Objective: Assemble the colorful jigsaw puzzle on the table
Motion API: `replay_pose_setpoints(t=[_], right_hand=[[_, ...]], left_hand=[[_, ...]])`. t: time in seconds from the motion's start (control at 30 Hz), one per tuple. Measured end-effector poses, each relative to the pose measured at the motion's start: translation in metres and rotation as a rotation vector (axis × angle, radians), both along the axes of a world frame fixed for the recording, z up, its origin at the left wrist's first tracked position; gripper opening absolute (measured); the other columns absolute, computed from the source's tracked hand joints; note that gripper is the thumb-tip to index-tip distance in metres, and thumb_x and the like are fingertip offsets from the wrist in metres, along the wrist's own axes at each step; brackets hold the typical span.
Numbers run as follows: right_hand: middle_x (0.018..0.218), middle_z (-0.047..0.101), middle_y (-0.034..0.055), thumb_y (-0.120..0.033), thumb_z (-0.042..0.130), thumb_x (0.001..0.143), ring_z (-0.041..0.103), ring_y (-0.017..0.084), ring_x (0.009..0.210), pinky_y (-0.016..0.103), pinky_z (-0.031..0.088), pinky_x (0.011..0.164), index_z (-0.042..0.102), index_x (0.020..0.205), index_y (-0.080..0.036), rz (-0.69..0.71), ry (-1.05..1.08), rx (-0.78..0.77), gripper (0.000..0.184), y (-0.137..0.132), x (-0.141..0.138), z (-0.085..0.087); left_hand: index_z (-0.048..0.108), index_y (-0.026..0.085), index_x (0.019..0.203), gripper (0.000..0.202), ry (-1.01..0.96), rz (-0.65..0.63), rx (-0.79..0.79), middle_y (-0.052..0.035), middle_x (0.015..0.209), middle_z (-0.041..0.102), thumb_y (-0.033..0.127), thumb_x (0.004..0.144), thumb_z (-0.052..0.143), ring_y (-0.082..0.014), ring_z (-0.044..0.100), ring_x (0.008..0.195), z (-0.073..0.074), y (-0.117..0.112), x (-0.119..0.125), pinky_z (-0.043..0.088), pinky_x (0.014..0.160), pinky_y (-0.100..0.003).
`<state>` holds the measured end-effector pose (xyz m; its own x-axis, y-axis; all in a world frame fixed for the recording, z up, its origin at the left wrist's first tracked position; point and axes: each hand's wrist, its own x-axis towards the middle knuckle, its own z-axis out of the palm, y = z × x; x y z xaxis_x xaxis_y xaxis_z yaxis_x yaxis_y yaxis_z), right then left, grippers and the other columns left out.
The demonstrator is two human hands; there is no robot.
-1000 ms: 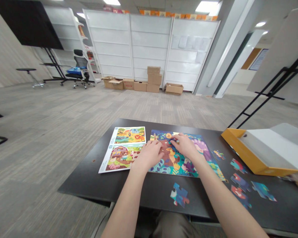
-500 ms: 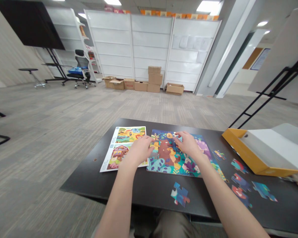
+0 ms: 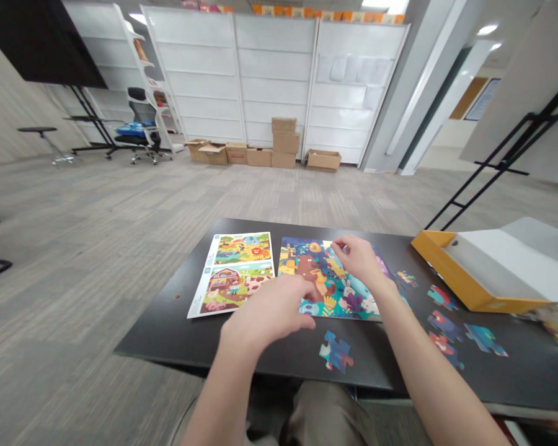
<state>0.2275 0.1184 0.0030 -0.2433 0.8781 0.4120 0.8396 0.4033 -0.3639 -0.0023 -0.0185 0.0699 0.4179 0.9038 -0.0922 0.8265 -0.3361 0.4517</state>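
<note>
The jigsaw puzzle [image 3: 323,285], a colourful animal scene with a brown bear and a white rabbit, lies largely assembled on the dark table. My left hand [image 3: 279,310] hovers by its lower left part, thumb and fingers apart, holding nothing visible. Over the upper right part, my right hand [image 3: 360,260] has thumb and forefinger closed together; anything between them is hidden. That hand and forearm cover some of the picture. Near the table's front edge is a loose blue puzzle piece [image 3: 336,352] with red and white parts.
A printed picture sheet [image 3: 216,291] lies left of the puzzle. To its right are several loose pieces, among them a teal one [image 3: 486,339] and a red-and-blue one [image 3: 441,297]. A yellow-edged open box [image 3: 465,285] stands at the right on the table [image 3: 167,337].
My left hand has left the puzzle's left edge and come nearer to me and rightward. My right hand has shifted slightly, its fingers now curled closer together. The view has tilted a little downward.
</note>
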Motion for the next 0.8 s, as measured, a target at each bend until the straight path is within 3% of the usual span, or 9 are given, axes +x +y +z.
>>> replay_pose_setpoints(t=[0.1,0.23,0.43,0.63,0.8], right_hand=[[0.083,0.073,0.0062,-0.031,0.054,0.092,0.064,0.02,0.075,0.03,0.043,0.072,0.074,0.087,-0.019,0.007,-0.006,0.015,0.024,0.002,0.002,-0.003],[0.082,0.074,0.0055,-0.03,0.054,0.092,0.063,0.019,0.075,0.029,0.044,0.072,0.073,0.084,-0.02,0.007,0.002,0.025,0.023,0.004,0.004,-0.004],[0.085,0.073,0.0056,-0.029,0.054,0.094,0.064,0.018,0.076,0.028,0.043,0.073,0.072,0.084,-0.02,0.032,-0.004,0.002,0.023,-0.004,-0.005,0.001],[0.087,0.073,0.0059,-0.025,0.055,0.093,0.064,0.018,0.077,0.027,0.043,0.072,0.073,0.086,-0.02,0.065,-0.036,-0.018,0.02,-0.007,-0.012,0.001],[0.088,0.074,0.0055,-0.027,0.056,0.093,0.064,0.017,0.078,0.027,0.045,0.075,0.074,0.092,-0.02,0.073,0.064,0.012,0.019,-0.013,-0.008,0.005]], left_hand=[[0.075,0.026,0.103,0.035,0.086,-0.203,-0.074,-0.005,0.101,0.077,0.032,0.071,0.086,-0.0285,0.072,0.097,0.001,-0.011,0.039,0.054,0.078,-0.034],[0.076,0.02,0.1,0.031,0.235,-0.252,-0.121,-0.0114,0.096,0.077,0.026,0.071,0.086,-0.0334,0.073,0.096,-0.007,-0.019,0.066,0.056,0.078,-0.038],[0.074,0.023,0.103,0.039,0.224,-0.254,-0.065,-0.0097,0.1,0.075,0.027,0.067,0.088,-0.0324,0.073,0.094,-0.022,-0.018,0.065,0.056,0.076,-0.037],[0.071,0.023,0.106,0.041,0.228,-0.28,-0.072,-0.009,0.109,0.07,0.026,0.068,0.086,-0.0309,0.071,0.097,-0.019,-0.016,0.064,0.055,0.077,-0.035],[0.069,0.022,0.105,0.04,0.227,-0.282,-0.06,-0.0094,0.109,0.07,0.026,0.068,0.084,-0.0309,0.071,0.097,-0.018,-0.017,0.065,0.056,0.077,-0.036]])
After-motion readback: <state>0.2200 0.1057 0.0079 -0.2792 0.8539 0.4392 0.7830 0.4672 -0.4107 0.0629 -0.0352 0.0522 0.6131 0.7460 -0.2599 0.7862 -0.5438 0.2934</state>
